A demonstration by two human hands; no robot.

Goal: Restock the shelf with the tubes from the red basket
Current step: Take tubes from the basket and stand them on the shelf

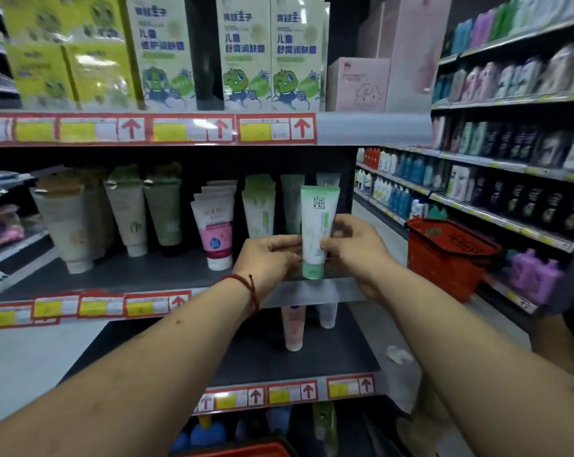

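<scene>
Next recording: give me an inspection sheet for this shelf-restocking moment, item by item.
Surface: dark middle shelf, rows of tubes standing cap-down, bare board at the front.
Job's things: green-and-white tube upright, cap down, at the shelf's front right; red basket on the aisle floor to the right.
Clutter: white crumpled scrap on the floor.
Grippers: left hand and right hand both pinch the tube's lower half, one grip on each side.
Cables: nothing seen.
Surroundings: cartons on the shelf above; bottle shelves along the aisle.
</scene>
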